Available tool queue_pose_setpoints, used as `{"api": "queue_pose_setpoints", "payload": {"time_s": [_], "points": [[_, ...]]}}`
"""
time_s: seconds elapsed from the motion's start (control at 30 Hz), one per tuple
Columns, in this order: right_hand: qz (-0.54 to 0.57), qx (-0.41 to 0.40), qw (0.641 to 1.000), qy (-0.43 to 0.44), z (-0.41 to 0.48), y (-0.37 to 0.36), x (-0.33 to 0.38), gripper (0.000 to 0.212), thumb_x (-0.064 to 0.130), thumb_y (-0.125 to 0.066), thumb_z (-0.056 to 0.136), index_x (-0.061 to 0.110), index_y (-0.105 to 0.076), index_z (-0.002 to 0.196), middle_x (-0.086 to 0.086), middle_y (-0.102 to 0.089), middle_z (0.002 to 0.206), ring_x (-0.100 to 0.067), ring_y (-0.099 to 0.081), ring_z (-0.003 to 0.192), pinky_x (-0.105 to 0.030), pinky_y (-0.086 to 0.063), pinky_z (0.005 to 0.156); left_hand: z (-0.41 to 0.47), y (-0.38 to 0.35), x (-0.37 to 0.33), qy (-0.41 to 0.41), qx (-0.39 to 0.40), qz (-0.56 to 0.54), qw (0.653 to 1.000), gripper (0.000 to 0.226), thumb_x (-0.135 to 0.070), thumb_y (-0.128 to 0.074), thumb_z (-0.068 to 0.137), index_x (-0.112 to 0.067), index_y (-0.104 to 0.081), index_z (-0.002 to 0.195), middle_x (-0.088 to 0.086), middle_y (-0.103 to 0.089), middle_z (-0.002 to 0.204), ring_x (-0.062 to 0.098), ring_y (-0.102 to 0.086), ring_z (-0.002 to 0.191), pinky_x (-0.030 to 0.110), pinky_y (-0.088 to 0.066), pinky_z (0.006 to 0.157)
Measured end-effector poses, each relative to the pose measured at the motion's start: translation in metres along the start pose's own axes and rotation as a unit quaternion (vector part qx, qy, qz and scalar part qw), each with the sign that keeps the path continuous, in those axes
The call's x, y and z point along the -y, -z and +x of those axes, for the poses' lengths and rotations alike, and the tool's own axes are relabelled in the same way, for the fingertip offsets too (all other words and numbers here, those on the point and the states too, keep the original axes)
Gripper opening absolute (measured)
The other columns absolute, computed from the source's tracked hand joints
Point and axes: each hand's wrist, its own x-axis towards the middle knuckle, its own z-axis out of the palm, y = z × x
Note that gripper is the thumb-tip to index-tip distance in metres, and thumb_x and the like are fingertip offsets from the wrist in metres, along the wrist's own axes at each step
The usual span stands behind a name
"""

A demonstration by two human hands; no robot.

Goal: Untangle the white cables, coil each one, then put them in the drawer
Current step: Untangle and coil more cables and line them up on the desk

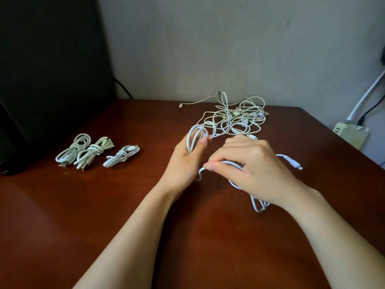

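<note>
My left fingers point(203, 141) are curled around a few finished loops of the white cable point(195, 135), thumb clamped against them so the loops stand up out of my fist. My right fingertips point(210, 165) are pinched together on the next stretch of the same cable, ready, I judge, to lay it over as another turn.

My left hand point(185, 161) sits just on the near side of the tangle point(235, 117), palm turned inward. My right hand point(256, 170) is nearer me than the tangle too, knuckles up, wrist bent toward the left hand. Both forearms reach in low over the table point(104, 215). The cable's slack trails under my right wrist, and its connector point(294, 164) lies on the near right of the tangle.

As for progress: 3 coiled cables point(94, 152) lie side by side well to the left of the tangle, each wrapped on itself. This 4th is freed but, by my reckoning, only partly coiled. The tangle itself is a loose knot of several cables; I cannot count them. No drawer is in view, so nothing has gone into one as far as I can tell. I would put the job somewhere short of halfway.
</note>
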Motion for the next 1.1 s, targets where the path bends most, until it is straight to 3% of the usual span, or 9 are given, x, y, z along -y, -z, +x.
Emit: {"api": "queue_pose_setpoints", "payload": {"time_s": [0.2,0.3,0.33,0.37,0.47,0.7,0.83,1.0,1.1], "points": [[0.007,-0.090,0.995,-0.038,0.000,0.004,-0.003,0.022,0.019,-0.061,0.086,0.004,-0.074,0.075,-0.001,-0.068,0.066,-0.010,-0.057,0.063,-0.017,-0.043,0.068,-0.005,-0.009,0.000,0.018,0.111,-0.021,0.993,0.022,-0.018,-0.048,0.100,0.001,-0.056,0.108,0.004,-0.063,0.097,0.012,-0.058,0.092,0.030,-0.048,0.087],[-0.003,-0.129,0.988,-0.082,-0.001,0.007,-0.007,0.023,0.020,-0.062,0.087,0.005,-0.073,0.073,0.002,-0.068,0.066,-0.010,-0.061,0.065,-0.018,-0.045,0.065,-0.010,-0.013,-0.011,0.089,0.128,-0.025,0.987,0.032,-0.039,-0.039,0.099,-0.014,-0.057,0.093,-0.013,-0.063,0.066,-0.006,-0.047,0.057,0.016,-0.048,0.060],[-0.010,-0.138,0.985,-0.099,-0.002,0.007,-0.009,0.026,0.023,-0.061,0.087,0.005,-0.073,0.072,0.000,-0.068,0.065,-0.012,-0.061,0.063,-0.022,-0.046,0.064,-0.009,-0.014,-0.011,0.115,0.129,-0.028,0.985,0.042,-0.047,-0.036,0.097,-0.010,-0.053,0.091,-0.004,-0.061,0.064,-0.004,-0.037,0.053,0.023,-0.011,0.042],[-0.016,-0.142,0.983,-0.114,-0.003,0.008,-0.011,0.028,0.026,-0.061,0.088,0.006,-0.073,0.072,-0.001,-0.068,0.063,-0.013,-0.061,0.061,-0.028,-0.046,0.063,-0.009,-0.015,-0.011,0.135,0.137,-0.049,0.980,0.050,-0.056,-0.035,0.091,-0.010,-0.056,0.093,0.007,-0.055,0.063,-0.001,-0.027,0.055,0.057,0.002,0.071],[-0.035,-0.144,0.978,-0.150,-0.005,0.007,-0.017,0.032,0.034,-0.059,0.088,0.009,-0.073,0.073,0.002,-0.066,0.060,-0.017,-0.062,0.058,-0.035,-0.047,0.059,-0.007,-0.014,-0.008,0.134,0.197,-0.114,0.964,0.054,-0.077,-0.047,0.077,-0.027,-0.061,0.095,-0.006,-0.034,0.064,0.001,-0.024,0.051,0.017,-0.022,0.046],[-0.105,-0.131,0.969,-0.179,-0.007,0.006,-0.022,0.036,0.044,-0.055,0.088,0.017,-0.071,0.071,0.008,-0.062,0.058,-0.014,-0.059,0.057,-0.034,-0.047,0.056,-0.011,-0.010,-0.005,0.097,0.265,-0.090,0.955,0.045,0.000,-0.065,0.069,-0.032,-0.063,0.101,-0.011,-0.043,0.072,0.002,-0.038,0.060,0.018,-0.033,0.057],[-0.019,-0.148,0.967,-0.204,-0.007,0.009,-0.024,0.032,0.035,-0.051,0.094,0.018,-0.069,0.074,0.018,-0.056,0.056,-0.004,-0.053,0.057,-0.012,-0.036,0.057,-0.009,-0.011,-0.009,0.153,0.221,-0.189,0.945,0.051,0.005,-0.047,0.064,-0.022,-0.062,0.105,-0.004,-0.038,0.072,0.006,-0.027,0.059,0.020,-0.017,0.049],[0.024,-0.079,0.967,-0.242,-0.011,0.007,-0.038,0.039,0.039,-0.038,0.092,0.017,-0.069,0.083,0.008,-0.060,0.090,-0.002,-0.053,0.091,-0.012,-0.037,0.086,-0.002,-0.007,-0.008,0.170,0.139,-0.295,0.930,0.056,0.007,-0.042,0.061,-0.008,-0.058,0.112,-0.002,-0.040,0.069,0.005,-0.027,0.051,0.018,-0.015,0.045],[0.041,0.027,0.962,-0.270,-0.016,0.002,-0.038,0.035,0.040,-0.045,0.092,0.019,-0.058,0.068,0.002,-0.062,0.077,-0.013,-0.060,0.079,-0.030,-0.047,0.085,0.000,-0.005,-0.009,0.160,0.085,-0.307,0.934,0.039,0.005,-0.048,0.076,-0.009,-0.061,0.110,-0.001,-0.040,0.065,0.005,-0.030,0.049,0.020,-0.016,0.049]]}}
